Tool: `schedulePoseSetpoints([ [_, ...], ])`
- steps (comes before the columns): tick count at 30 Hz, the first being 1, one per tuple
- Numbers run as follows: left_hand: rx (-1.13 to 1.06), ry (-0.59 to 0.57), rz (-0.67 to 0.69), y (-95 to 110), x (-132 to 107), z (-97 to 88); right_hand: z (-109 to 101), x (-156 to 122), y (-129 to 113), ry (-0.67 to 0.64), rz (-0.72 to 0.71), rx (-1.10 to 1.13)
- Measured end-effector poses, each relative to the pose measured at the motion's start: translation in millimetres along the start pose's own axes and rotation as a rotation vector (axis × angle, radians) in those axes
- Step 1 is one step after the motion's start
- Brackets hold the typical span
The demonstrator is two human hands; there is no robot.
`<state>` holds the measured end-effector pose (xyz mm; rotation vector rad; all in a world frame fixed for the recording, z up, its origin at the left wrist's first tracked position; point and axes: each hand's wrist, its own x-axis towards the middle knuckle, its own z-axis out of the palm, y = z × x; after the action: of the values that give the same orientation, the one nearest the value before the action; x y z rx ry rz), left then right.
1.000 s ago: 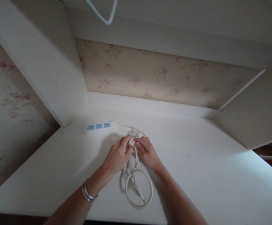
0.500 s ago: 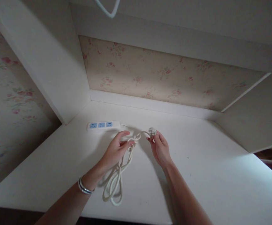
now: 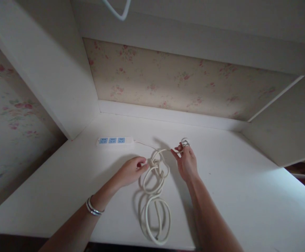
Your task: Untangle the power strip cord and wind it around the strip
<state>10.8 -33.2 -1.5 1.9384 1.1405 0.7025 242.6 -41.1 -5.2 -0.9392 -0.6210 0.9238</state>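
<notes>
A white power strip (image 3: 115,140) with three blue socket blocks lies toward the back left of the desktop. Its thin end of cord runs right into a loosely looped cream power cord (image 3: 157,189). My right hand (image 3: 187,162) grips the plug (image 3: 186,142) at the cord's end, and the fingers also touch the cord behind it. My left hand (image 3: 132,169), with a silver bracelet (image 3: 91,206) on the wrist, is curled, thumb and fingertips pinched on the cord at the left edge of the gathered loops. The exact bit between those fingertips is hard to see.
All this rests on a white desktop (image 3: 233,196) with a raised back strip (image 3: 173,113). White panels (image 3: 47,66) rise at the left and right, and an overhead shelf edge (image 3: 181,42) crosses above. Floral wallpaper (image 3: 152,80) covers the back wall.
My right hand has moved right with the plug, drawing the cord along. The loops have shifted right and spread wider. My left hand has sunk slightly and its fingers have closed.
</notes>
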Motion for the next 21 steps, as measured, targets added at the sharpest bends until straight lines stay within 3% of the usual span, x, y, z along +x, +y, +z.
schedulePoseSetpoints([
  [4,-0.075,-0.136,0.081,5.2,-4.1,4.6,-1.4,-2.8,0.1,0.002,-0.007,-0.148],
  [11,-0.318,-0.227,0.073,5.4,-8.1,18.6,9.1,-9.0,-9.3,-0.125,0.148,0.204],
  [15,-0.380,-0.162,0.033,3.7,-5.6,23.0,9.6,-9.7,-14.6,-0.150,0.189,0.300],
  [21,-0.515,0.033,-0.073,1.8,2.4,13.0,2.2,-7.1,-19.9,-0.201,0.159,0.391],
])
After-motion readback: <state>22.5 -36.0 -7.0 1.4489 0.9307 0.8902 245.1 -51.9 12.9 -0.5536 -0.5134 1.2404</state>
